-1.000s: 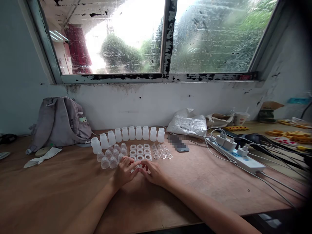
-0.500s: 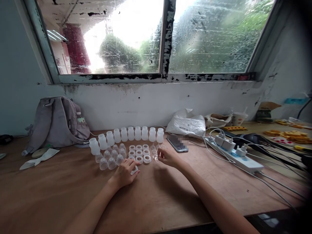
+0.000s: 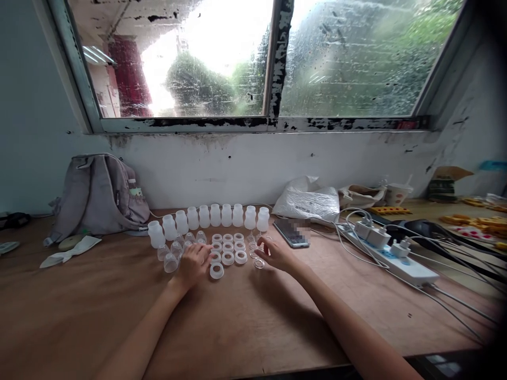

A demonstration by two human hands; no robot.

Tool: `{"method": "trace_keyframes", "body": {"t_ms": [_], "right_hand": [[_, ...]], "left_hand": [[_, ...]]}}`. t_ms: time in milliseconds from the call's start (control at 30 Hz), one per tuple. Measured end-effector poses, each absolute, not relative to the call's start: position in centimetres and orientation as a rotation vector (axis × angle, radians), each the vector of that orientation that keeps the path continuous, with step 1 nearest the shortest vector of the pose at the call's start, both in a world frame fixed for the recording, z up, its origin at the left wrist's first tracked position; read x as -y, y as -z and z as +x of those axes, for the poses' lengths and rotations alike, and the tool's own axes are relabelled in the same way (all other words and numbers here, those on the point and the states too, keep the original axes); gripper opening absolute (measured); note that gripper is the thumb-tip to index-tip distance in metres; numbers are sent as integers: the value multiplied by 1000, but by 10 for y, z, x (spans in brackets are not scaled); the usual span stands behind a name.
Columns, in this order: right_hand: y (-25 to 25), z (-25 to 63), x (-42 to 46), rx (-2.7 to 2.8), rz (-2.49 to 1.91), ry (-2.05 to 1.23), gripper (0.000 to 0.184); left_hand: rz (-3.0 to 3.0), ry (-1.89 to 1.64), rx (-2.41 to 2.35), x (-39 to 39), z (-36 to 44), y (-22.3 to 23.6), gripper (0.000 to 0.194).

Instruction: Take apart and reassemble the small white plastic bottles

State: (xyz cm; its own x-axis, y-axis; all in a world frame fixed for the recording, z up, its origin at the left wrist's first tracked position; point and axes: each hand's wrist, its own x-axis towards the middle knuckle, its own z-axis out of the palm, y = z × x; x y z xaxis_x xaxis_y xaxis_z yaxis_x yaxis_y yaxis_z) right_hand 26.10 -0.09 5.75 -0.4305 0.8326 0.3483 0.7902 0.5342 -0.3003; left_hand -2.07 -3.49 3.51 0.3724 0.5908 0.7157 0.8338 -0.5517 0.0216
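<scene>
My left hand (image 3: 193, 264) is over the right side of the clear dome caps (image 3: 170, 263), its fingers stretched out and partly hiding them. Just right of its fingertips are several white screw rings (image 3: 227, 258) in rows, and one white ring (image 3: 216, 271) lies nearer to me than the others. My right hand (image 3: 276, 255) hovers beside a group of thin clear rings (image 3: 259, 263), thumb and fingers bent and apart; I see nothing held in it. Behind these, frosted white bottles (image 3: 215, 216) stand upright in a curved row.
A phone (image 3: 292, 234) lies right of the bottles, with a silvery plastic bag (image 3: 307, 198) behind it. A white power strip (image 3: 407, 269) with chargers and cables runs along the right. At the left are a grey backpack (image 3: 93, 195) and a white crumpled strip (image 3: 70, 252).
My left hand has let go of a white ring, now lying in front of the rows, and moved left to the dome caps. A clear ring now lies nearer to me below my right hand.
</scene>
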Motion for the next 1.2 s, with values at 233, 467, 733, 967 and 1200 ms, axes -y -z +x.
{"method": "trace_keyframes", "body": {"t_ms": [233, 467, 733, 967, 1200], "right_hand": [[-45, 241, 10, 2010, -1058, -11, 16], [-24, 194, 39, 2294, -835, -91, 18], [-24, 191, 40, 2363, -790, -95, 26], [-29, 204, 26, 2298, -889, -9, 19], [-47, 233, 12, 2119, -1307, 143, 19]], "left_hand": [[-2075, 1031, 1396, 22, -47, -37, 16], [-2113, 1002, 1391, 25, -41, -34, 14], [-2133, 1015, 1387, 28, -38, -35, 16], [-2033, 1091, 1427, 20, -53, -35, 14], [-2115, 1123, 1413, 22, -52, -35, 15]]}}
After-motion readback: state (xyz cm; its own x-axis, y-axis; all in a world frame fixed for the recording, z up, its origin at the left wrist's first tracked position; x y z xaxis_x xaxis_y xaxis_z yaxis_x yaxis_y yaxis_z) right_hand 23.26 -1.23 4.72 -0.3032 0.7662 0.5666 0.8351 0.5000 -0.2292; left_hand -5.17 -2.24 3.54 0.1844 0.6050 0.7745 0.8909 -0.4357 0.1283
